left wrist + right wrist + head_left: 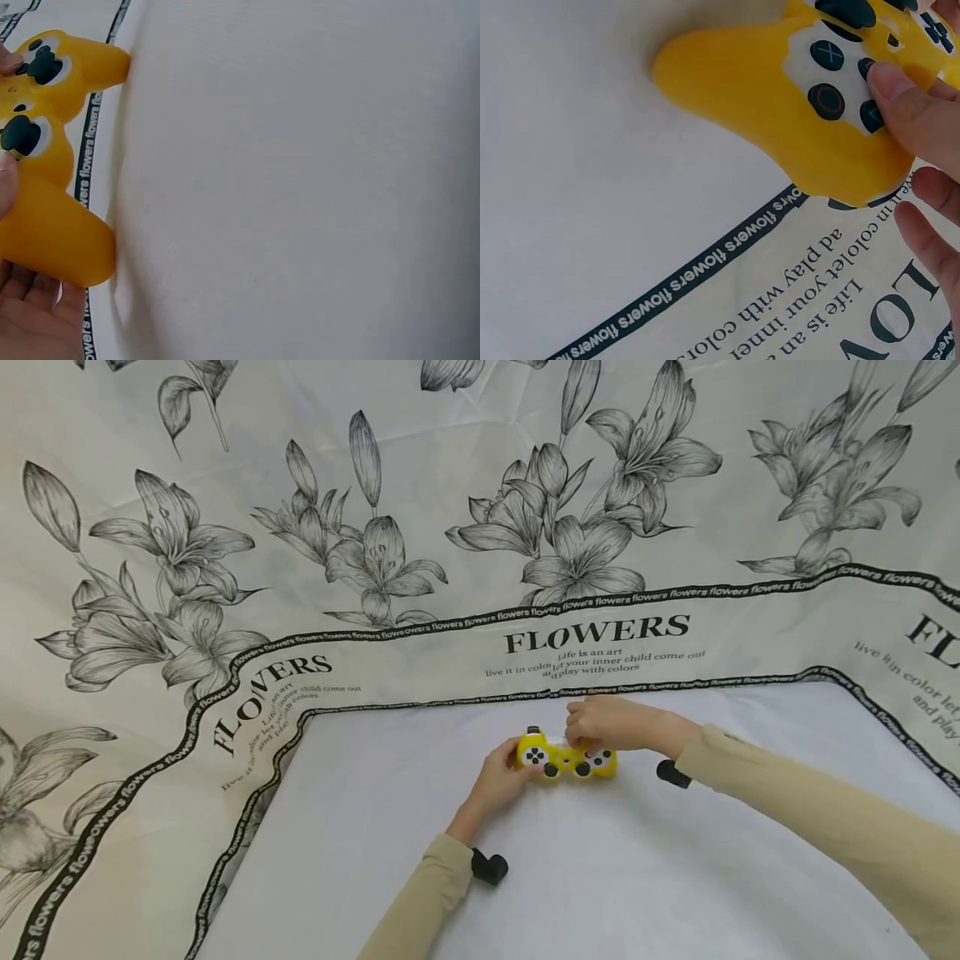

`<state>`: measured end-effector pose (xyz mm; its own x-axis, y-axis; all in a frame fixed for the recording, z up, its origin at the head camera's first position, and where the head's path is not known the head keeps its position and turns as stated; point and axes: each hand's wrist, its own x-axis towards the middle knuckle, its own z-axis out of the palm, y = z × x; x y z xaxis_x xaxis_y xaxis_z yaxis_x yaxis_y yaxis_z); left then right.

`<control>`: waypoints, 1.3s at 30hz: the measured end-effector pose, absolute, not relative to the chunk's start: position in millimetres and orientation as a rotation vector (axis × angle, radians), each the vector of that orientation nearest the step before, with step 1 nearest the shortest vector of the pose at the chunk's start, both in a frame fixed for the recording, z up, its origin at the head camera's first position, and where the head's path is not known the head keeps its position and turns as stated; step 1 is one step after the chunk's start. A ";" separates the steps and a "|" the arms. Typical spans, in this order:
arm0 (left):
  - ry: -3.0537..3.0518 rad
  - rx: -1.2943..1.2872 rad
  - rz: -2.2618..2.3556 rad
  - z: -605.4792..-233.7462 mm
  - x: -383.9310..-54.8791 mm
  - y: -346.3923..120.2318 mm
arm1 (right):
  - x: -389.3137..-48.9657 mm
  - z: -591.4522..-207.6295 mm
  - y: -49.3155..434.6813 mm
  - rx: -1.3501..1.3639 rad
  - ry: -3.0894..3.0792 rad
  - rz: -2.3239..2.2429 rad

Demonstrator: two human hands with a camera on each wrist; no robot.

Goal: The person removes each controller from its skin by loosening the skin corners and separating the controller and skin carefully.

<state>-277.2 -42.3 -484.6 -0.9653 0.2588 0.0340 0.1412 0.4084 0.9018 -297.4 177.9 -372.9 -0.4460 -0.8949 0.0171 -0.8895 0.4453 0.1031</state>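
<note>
A yellow game controller (566, 762) with white button areas and black sticks is held over the white table. My left hand (498, 781) grips its left side. In the left wrist view, that thumb lies on the face near one stick, and several fingers show beneath the yellow handle (60, 236). My right hand (618, 724) reaches over the controller's top edge. Seen from the right wrist, its thumb (904, 97) rests on the face among the round black buttons (826, 101). Some right fingers lie beyond the top edge, partly hidden.
The white tabletop (360, 810) spreads around the hands. Behind and beside it hangs white cloth (480, 568) printed with flowers and lettering, bordered by black bands. A small black device (490, 867) sits at the left wrist, another (672, 773) at the right.
</note>
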 end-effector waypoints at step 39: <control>2.446 0.548 1.473 -480.8 -290.8 -48.7 | -294.2 -367.5 174.9 1.627 -2.356 -0.515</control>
<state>-290.8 -48.7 -480.8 -0.9026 0.4304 -0.0071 0.1952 0.4238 0.8845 -294.2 174.9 -367.5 -0.3559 -0.9345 -0.0082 -0.8527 0.3212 0.4119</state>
